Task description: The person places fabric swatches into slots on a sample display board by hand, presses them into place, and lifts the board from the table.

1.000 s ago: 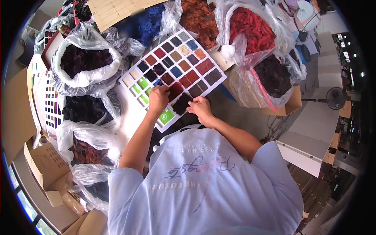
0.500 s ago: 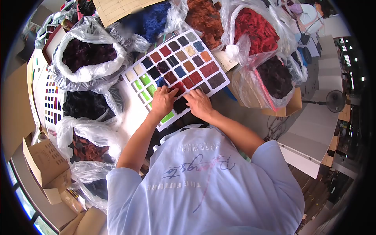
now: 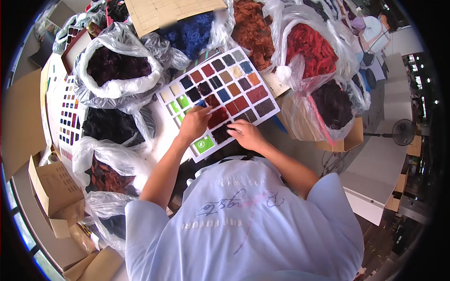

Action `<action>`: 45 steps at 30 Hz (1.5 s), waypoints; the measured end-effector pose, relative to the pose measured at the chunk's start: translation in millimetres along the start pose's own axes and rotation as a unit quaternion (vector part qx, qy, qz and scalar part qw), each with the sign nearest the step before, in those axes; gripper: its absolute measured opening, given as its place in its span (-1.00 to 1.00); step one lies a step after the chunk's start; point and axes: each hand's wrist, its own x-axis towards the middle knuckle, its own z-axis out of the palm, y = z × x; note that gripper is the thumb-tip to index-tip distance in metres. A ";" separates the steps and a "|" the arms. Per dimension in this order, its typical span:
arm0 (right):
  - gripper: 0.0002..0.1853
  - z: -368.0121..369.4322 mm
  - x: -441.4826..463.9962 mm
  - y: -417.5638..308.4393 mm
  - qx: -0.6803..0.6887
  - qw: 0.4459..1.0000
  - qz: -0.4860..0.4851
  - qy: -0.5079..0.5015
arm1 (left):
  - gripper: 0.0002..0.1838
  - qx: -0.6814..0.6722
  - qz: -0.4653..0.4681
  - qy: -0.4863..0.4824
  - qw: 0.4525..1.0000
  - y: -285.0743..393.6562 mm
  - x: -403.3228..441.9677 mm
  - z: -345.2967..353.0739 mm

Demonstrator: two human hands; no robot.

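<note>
A white sample board point(image 3: 196, 158) with rows of coloured fabric swatches lies tilted in front of me. My left hand point(image 3: 194, 124) rests on it beside the dark red swatch point(image 3: 218, 116), its fingers bent together near a blue piece; what they hold, if anything, is hidden. At the lower right, my right hand point(image 3: 248, 134) touches the edge of a near-black swatch point(image 3: 220, 134) with its fingertips. Bright green cells point(image 3: 204, 144) show at the board's left side and lower corner.
Plastic bags of dark purple point(image 3: 117, 65), black point(image 3: 110, 126), blue point(image 3: 190, 35), orange-brown point(image 3: 253, 33) and red point(image 3: 309, 49) scraps surround the board. A cardboard box point(image 3: 56, 185) stands at left, a fan point(image 3: 403, 132) at right. Another person point(image 3: 375, 33) is at the upper right.
The view has shifted, so the board appears slightly lower and further right. My right hand has drawn back from beside the dark red swatch to the near-black one.
</note>
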 end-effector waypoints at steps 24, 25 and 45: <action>-0.67 -44.0 -47.5 23.5 0.532 0.752 0.259 0.290 | -0.82 -0.670 -0.275 0.051 0.688 5.0 -64.2 25.9; -0.69 -62.2 -48.2 30.2 0.540 0.740 0.250 0.313 | -0.80 -0.669 -0.262 0.030 0.695 15.0 -49.2 29.4; -0.70 -559.0 9.1 480.4 0.630 0.604 0.123 0.472 | -0.64 -0.501 -0.363 0.115 0.778 133.0 74.4 109.0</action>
